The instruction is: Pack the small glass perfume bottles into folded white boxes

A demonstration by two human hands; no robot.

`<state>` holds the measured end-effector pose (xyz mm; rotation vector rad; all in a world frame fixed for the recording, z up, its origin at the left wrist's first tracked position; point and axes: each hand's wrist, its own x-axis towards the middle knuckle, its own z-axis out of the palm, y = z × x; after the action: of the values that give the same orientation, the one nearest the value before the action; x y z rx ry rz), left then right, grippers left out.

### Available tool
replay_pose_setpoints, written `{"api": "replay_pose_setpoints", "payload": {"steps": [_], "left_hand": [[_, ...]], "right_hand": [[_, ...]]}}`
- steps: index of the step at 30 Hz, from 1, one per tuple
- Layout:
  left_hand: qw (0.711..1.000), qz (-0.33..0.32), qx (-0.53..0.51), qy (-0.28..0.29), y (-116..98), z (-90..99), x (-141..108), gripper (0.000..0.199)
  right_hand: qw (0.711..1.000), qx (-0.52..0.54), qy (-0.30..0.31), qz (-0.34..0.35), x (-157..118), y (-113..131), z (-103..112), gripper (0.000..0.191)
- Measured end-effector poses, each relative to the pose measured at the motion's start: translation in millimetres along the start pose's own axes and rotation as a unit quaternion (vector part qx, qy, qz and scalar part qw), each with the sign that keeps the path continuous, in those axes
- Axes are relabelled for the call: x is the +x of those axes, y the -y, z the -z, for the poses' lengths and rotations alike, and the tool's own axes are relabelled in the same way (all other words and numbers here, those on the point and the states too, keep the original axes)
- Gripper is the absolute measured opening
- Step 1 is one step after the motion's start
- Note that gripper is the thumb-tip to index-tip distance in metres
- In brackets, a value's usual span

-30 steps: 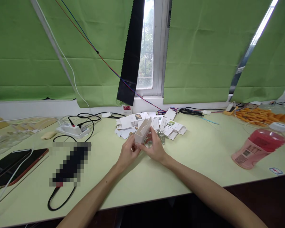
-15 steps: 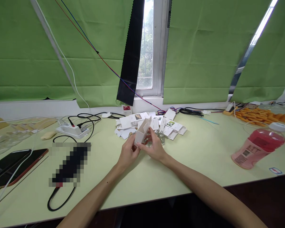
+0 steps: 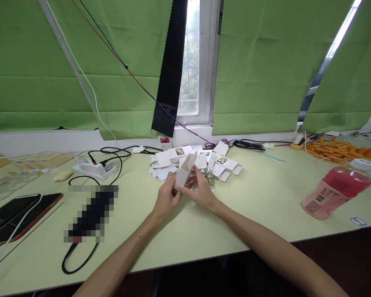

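A small white carton (image 3: 183,175) with its top flaps raised is held between both hands at the middle of the table. My left hand (image 3: 167,196) grips its left and lower side, fingers bent around it. My right hand (image 3: 200,189) pinches its right side between thumb and fingers. Just behind lies a pile of flat white cartons (image 3: 165,159), some with small printed pictures. Small clear glass pieces (image 3: 209,176) sit beside my right hand, partly hidden by it.
On the pale green table (image 3: 259,198), a pink drink bottle (image 3: 330,192) stands right, with orange items (image 3: 336,150) behind it. To the left are a power strip (image 3: 94,168), cables, a phone (image 3: 34,214) and a blurred dark object (image 3: 92,214).
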<state>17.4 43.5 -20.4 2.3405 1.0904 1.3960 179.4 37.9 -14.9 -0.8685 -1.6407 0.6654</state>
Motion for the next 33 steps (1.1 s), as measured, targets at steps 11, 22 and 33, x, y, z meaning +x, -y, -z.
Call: {"api": "replay_pose_setpoints", "payload": {"steps": [11,22,33], "left_hand": [[1.0,0.0,0.013,-0.004,3.4,-0.6,-1.5,0.018],[1.0,0.022,0.017,-0.008,-0.2,0.0,-0.7,0.012],[0.998,0.035,0.055,0.016,8.7,1.4,1.2,0.015]], "right_hand": [[1.0,-0.004,0.01,-0.003,-0.2,-1.2,1.1,0.061],[0.999,-0.032,0.013,0.022,-0.4,-3.3,0.1,0.066],[0.998,-0.05,0.01,0.042,-4.3,-4.0,-2.9,0.092]]}}
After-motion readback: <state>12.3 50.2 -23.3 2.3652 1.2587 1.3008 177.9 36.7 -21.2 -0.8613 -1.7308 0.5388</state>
